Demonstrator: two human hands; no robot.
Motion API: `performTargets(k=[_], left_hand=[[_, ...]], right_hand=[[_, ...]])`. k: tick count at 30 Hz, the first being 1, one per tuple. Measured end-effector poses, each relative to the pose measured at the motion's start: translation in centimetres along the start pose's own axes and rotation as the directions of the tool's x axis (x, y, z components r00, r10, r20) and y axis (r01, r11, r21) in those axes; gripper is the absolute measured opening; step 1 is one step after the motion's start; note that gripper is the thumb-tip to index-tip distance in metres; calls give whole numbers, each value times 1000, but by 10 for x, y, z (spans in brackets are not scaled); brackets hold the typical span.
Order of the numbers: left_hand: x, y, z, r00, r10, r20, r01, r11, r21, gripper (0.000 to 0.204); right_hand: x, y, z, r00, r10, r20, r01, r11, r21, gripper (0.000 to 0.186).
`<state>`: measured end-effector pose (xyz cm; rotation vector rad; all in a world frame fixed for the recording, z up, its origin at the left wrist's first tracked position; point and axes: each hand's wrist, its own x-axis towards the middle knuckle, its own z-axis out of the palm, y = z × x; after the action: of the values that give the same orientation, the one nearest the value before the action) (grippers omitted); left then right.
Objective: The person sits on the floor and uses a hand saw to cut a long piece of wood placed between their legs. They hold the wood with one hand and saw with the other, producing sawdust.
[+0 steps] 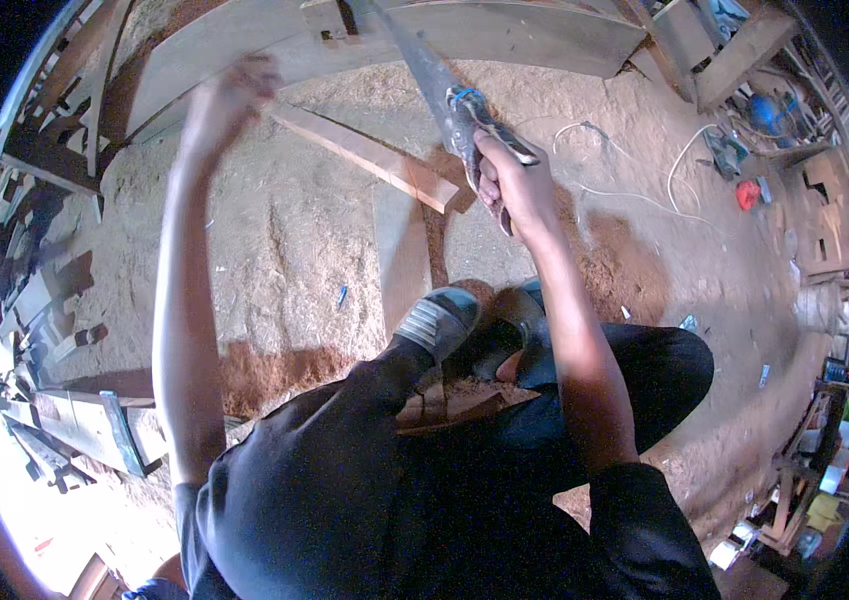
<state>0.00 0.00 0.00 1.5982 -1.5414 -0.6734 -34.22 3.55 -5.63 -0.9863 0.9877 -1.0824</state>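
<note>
A handsaw with a worn dark handle and blue binding is in my right hand, whose fingers wrap round the grip. Its blade points up and away, toward the far wooden board. My left hand is raised at the far left, smeared by motion, so its fingers cannot be read. Just right of that hand starts a squared wooden batten, slanting down to the right. The batten's near end lies over a flat plank that runs toward my feet.
My sandalled foot is beside the flat plank. Sawdust covers parts of the ground. A white cord trails at the right toward a power tool and a red object. Scrap wood is heaped at the left.
</note>
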Motion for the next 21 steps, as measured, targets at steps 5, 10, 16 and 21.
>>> performTargets(k=[5,10,16,21], left_hand=[[27,-164,135,871,-274,409,-169,614,771,78],[57,-207,188,882,-137,451,-402,283,871,93],[87,-221,252,749,-99,655,-610,281,741,95],[103,-256,238,638,16,770,-692,449,565,69]], right_hand=[[-23,-30,-16,995,-24,-93,7,985,-171,20],[-66,-7,-41,947,191,-257,-248,946,-211,20],[-80,66,-56,882,242,-404,-366,892,-266,14],[-63,113,-41,926,251,-282,-298,944,-140,14]])
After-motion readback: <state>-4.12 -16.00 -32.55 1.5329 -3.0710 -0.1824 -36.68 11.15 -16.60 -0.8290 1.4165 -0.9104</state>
